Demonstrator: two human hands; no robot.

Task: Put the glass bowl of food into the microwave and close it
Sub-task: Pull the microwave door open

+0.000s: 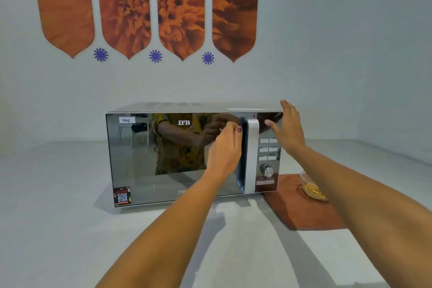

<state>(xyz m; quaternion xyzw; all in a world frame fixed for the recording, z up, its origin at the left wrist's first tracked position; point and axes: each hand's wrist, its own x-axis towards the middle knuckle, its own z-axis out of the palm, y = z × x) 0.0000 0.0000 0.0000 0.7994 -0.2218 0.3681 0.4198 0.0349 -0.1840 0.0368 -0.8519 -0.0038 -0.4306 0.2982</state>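
A silver microwave [163,184] with a mirrored door stands on the white counter, its door closed. My left hand [225,147] reaches to the vertical silver door handle [251,154], fingers curled at its left edge. My right hand [288,131] is spread flat against the microwave's upper right corner, beside the control panel. The glass bowl of yellow food [312,188] sits to the right of the microwave on an orange mat [301,210], partly hidden behind my right forearm.
The white counter [58,217] stretches wide to the left and in front of the microwave. A wall with orange flower panels rises close behind. The control knob [267,170] and buttons lie right of the handle.
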